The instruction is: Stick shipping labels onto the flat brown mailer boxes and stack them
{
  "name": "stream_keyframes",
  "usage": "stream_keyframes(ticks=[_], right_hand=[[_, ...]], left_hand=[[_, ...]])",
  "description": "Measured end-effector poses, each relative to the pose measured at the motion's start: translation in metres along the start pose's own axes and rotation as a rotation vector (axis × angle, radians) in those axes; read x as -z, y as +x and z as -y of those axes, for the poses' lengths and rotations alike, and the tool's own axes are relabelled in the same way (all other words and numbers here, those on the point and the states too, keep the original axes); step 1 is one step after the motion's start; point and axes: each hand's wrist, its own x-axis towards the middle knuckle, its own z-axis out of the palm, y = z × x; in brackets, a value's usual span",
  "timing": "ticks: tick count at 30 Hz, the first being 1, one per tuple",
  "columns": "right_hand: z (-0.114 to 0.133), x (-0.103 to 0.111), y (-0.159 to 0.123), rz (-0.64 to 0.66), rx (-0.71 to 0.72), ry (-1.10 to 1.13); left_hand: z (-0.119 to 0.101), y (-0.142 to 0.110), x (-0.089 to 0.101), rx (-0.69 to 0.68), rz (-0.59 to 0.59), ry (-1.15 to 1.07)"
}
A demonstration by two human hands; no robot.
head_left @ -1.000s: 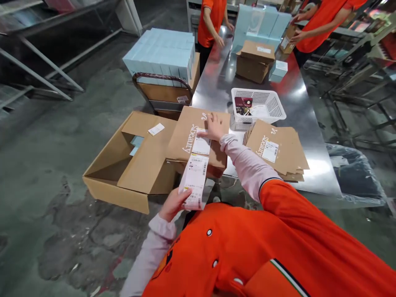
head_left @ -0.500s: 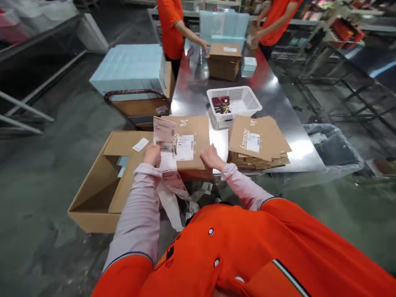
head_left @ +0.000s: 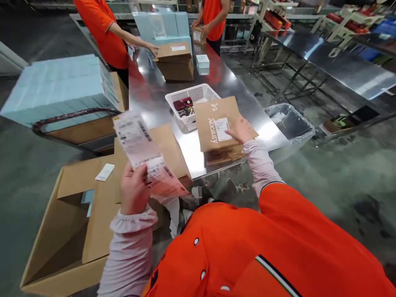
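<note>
Clock positions as seen from above, 12 straight ahead. Far left: row of light blue boxes [head_left: 58,82] at 10 to 11 o'clock of the left hand, trolley handle [head_left: 74,116] in front. Open carton [head_left: 49,235] at 8 o'clock of that hand, flap up, white slip [head_left: 105,172] lying on the flap. Left hand [head_left: 135,187]: fingers closed, gripping a strip of printed labels [head_left: 136,144], thumb across it. Strip's top end tilts to 11 o'clock, lower end trails to 4 o'clock, print blurred. Brown box [head_left: 170,148] at 1 to 2 o'clock of the left hand, on the table [head_left: 198,159], partly covered by the strip. Far up the table, a brown carton [head_left: 176,70] with a co-worker's hand [head_left: 151,47] on its left edge. White basket [head_left: 198,91] next, dark red packet [head_left: 182,104] inside. Small light blue box [head_left: 202,62] at about 1 o'clock of the basket; beyond it, second co-worker holds a small labelled box [head_left: 198,35]. Stack of brown cardboard [head_left: 216,109] at 2 o'clock of the brown box, white label [head_left: 222,129] on top. Right hand [head_left: 241,130] on its top piece, thumb at the label; can't tell whether the fingers grip an edge. Clear-lined bin [head_left: 289,119] at 3 o'clock of the stack.
</note>
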Motion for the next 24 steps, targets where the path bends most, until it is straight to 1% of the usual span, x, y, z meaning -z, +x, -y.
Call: stream_keyframes(ticks=[1, 2, 3, 4, 6, 7, 8, 9, 11, 12, 13, 15, 16, 19, 20, 21, 22, 24], right_hand=[[0.014, -0.013, -0.012, 0.119, 0.048, 0.039], [0.031, -0.031, -0.027, 0.271, 0.134, 0.134], [0.049, -0.054, -0.046, 0.468, 0.220, 0.272], [0.067, -0.077, -0.066, 0.596, 0.280, 0.423], [0.094, -0.116, -0.104, 0.610, 0.310, 0.660], [0.103, -0.130, -0.119, 0.609, 0.309, 0.712], [0.108, -0.139, -0.130, 0.635, 0.312, 0.720], [0.112, -0.143, -0.136, 0.687, 0.326, 0.703], [0.119, -0.144, -0.134, 0.781, 0.375, 0.654], [0.123, -0.143, -0.128, 0.783, 0.397, 0.632], [0.128, -0.142, -0.122, 0.759, 0.415, 0.605], [0.139, -0.140, -0.112, 0.699, 0.453, 0.521], [0.145, -0.140, -0.110, 0.685, 0.474, 0.477], [0.155, -0.149, -0.110, 0.675, 0.492, 0.423], [0.157, -0.155, -0.109, 0.673, 0.498, 0.414], [0.159, -0.163, -0.106, 0.664, 0.510, 0.399], [0.160, -0.173, -0.100, 0.640, 0.525, 0.372], [0.163, -0.197, -0.080, 0.547, 0.542, 0.272]], left_hand=[[0.004, -0.008, -0.009, 0.056, -0.007, -0.080], [0.008, -0.016, -0.016, 0.113, -0.010, -0.142], [0.011, -0.024, -0.021, 0.165, 0.009, -0.183], [0.014, -0.030, -0.025, 0.209, 0.045, -0.210], [0.015, -0.039, -0.025, 0.234, 0.102, -0.213], [0.015, -0.041, -0.022, 0.228, 0.093, -0.211], [0.013, -0.043, -0.018, 0.221, 0.046, -0.214], [0.012, -0.044, -0.013, 0.221, -0.029, -0.217], [0.012, -0.046, -0.004, 0.240, -0.163, -0.223], [0.014, -0.047, -0.001, 0.253, -0.195, -0.224], [0.016, -0.049, 0.001, 0.260, -0.209, -0.223], [0.022, -0.054, 0.001, 0.241, -0.240, -0.208], [0.025, -0.057, 0.000, 0.222, -0.279, -0.186], [0.036, -0.060, -0.001, 0.188, -0.425, -0.102], [0.040, -0.059, 0.000, 0.201, -0.433, -0.096], [0.045, -0.057, 0.003, 0.234, -0.402, -0.113], [0.051, -0.055, 0.007, 0.287, -0.335, -0.151], [0.066, -0.054, 0.017, 0.422, -0.165, -0.279]])
